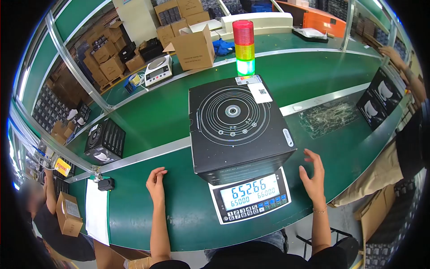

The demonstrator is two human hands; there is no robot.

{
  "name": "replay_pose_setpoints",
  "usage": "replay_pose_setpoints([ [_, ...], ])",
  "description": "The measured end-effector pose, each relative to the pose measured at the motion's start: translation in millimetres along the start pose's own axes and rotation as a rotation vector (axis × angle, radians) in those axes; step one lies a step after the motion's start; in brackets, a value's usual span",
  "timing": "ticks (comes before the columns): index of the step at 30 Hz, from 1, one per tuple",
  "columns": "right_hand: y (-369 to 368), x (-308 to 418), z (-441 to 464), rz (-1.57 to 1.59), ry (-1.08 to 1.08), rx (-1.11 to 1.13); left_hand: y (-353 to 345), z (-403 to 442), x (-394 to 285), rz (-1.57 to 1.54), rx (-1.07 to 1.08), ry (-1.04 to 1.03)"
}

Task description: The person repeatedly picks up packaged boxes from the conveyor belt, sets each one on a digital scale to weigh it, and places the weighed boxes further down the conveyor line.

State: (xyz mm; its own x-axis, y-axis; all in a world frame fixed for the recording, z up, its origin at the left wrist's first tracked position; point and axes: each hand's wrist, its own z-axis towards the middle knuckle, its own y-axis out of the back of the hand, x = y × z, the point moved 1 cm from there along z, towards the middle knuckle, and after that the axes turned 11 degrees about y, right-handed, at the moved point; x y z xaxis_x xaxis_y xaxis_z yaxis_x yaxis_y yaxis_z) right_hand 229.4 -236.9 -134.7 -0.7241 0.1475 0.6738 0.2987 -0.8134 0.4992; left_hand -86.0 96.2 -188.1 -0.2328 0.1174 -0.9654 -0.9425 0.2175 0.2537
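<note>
A black box (235,130) printed with white rings sits on a digital weighing scale (215,199), hiding its platform. The scale's lit display reads 65266, with 65000 and 66000 below. A white label with a code (260,92) lies on the box's top near its far right corner. To the left of the box, my left hand (156,181) rests near the green table, loosely bent and holding nothing. My right hand (312,175) is just right of the scale, fingers apart, with nothing in it. Neither hand touches the box.
Behind the box a signal tower (245,49) glows green at its base. A clipboard with paper (97,215) lies at left. Another black box (105,142) stands far left. At right, a co-worker's hand (392,56) is above more black boxes (380,96).
</note>
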Motion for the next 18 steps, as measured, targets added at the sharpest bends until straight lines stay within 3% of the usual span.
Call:
replay_pose_setpoints([
  [5, -5, 43, 18, 0.233, 0.112, 0.039, -12, -18, -27, -0.087, 0.117, 0.015],
  [9, -15, 71, 26, 0.365, 0.262, 0.068, -46, -60, -96, -0.186, 0.451, -0.237],
  [13, -34, 76, 22, 0.55, 0.23, 0.122, -73, -88, -140, -0.053, 0.695, -0.329],
  [15, -43, 72, 13, 0.607, 0.179, -0.056, -84, -95, -156, 0.037, 0.759, -0.39],
  [18, -34, 84, 14, 0.86, 0.054, -0.35, -107, -104, -185, 0.12, 0.831, -0.683],
])
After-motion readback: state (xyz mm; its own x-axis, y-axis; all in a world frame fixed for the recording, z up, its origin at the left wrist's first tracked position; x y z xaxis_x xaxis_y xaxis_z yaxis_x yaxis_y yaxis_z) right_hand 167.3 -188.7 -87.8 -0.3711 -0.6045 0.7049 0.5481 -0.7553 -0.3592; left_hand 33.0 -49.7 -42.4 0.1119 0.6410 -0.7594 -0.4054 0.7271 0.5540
